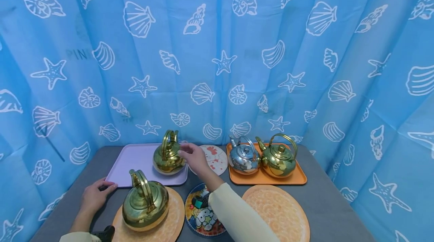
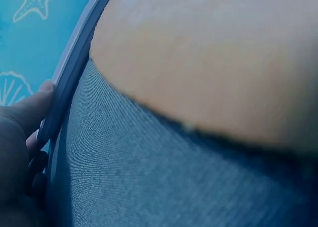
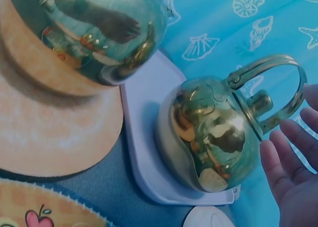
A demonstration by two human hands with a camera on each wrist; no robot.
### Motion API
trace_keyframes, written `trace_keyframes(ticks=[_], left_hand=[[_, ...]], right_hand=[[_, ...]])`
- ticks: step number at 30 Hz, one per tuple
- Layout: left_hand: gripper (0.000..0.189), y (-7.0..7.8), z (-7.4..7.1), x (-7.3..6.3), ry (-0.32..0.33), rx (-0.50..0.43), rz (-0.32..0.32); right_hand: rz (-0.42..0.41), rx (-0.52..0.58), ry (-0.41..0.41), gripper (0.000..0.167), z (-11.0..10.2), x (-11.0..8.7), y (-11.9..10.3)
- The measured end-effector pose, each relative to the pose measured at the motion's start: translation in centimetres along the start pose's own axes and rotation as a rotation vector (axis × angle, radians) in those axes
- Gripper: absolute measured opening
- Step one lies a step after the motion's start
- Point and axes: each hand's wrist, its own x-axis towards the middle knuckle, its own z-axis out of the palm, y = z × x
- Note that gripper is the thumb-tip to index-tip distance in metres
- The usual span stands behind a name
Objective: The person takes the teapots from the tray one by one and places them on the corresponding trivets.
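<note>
My left hand (image 1: 95, 195) is at the near left corner of a lavender tray (image 1: 133, 159), thumb and fingers on its rim (image 2: 72, 70). A gold kettle (image 1: 165, 164) stands upright on the tray's right part, its arched handle raised. Right beside that kettle is my right hand (image 1: 196, 158). In the right wrist view its extended fingers (image 3: 278, 162) lie close to the handle (image 3: 271, 63); whether they touch it I cannot tell. A second gold kettle (image 1: 145, 208) stands in front, on a round tan mat (image 1: 176, 206).
At the right, an orange tray (image 1: 301, 177) bears a silver kettle (image 1: 245, 159) and another gold kettle (image 1: 278, 161). Round mats lie about: a white one (image 1: 220, 161), a cartoon-print one (image 1: 203, 217) under my right forearm, and a tan one (image 1: 278, 212). A blue shell-print curtain (image 1: 217, 106) hangs behind the table.
</note>
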Motion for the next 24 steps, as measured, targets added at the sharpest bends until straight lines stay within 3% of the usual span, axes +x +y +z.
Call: trace_keyframes(ticks=[6, 16, 24], left_hand=[[0.043, -0.1, -0.3, -0.1, -0.018, -0.011, 0.022], [0.037, -0.6, -0.2, 0.1, -0.046, -0.021, 0.058], [0.039, -0.6, -0.1, 0.0, -0.051, -0.021, 0.062]], right_hand=[[-0.037, 0.028, -0.013, 0.033, 0.8, 0.4, -0.9], [-0.039, 0.127, -0.111, 0.046, 2.0, 1.2, -2.2], [0.042, 0.257, -0.193, 0.05, 2.6, 1.4, -2.5]])
